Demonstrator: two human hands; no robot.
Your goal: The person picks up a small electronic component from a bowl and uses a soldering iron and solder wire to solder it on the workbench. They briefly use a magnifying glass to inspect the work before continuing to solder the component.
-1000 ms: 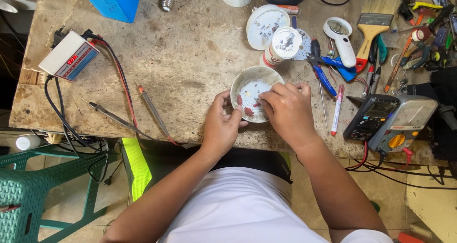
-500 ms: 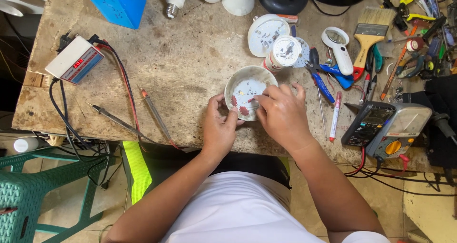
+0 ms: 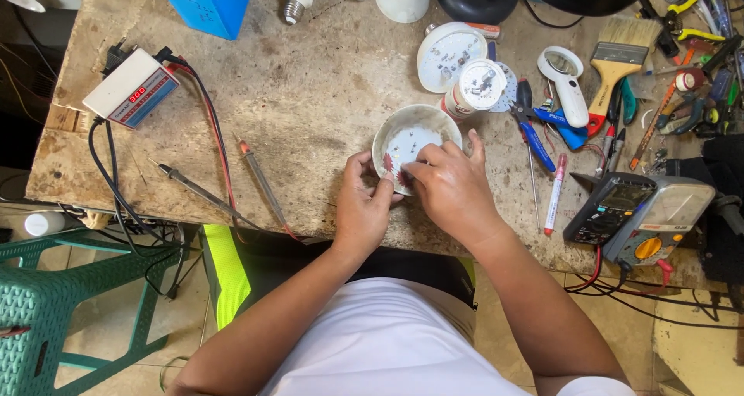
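On the workbench (image 3: 310,109), both hands (image 3: 411,194) grip a round white lamp housing (image 3: 415,136).

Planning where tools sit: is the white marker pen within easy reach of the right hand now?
Probably yes: the white marker pen lies just beside the right hand with bare bench between.

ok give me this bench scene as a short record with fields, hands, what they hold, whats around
left hand: left hand grips the near rim of the white bulb housing
right hand: right hand lies over the housing's right edge, fingertips inside it
surface: worn workbench
left of hands: two test probes wired to a small white tester box
right of hands: white marker pen, multimeter, blue-handled pliers
behind housing: LED disc, magnifier, paintbrush
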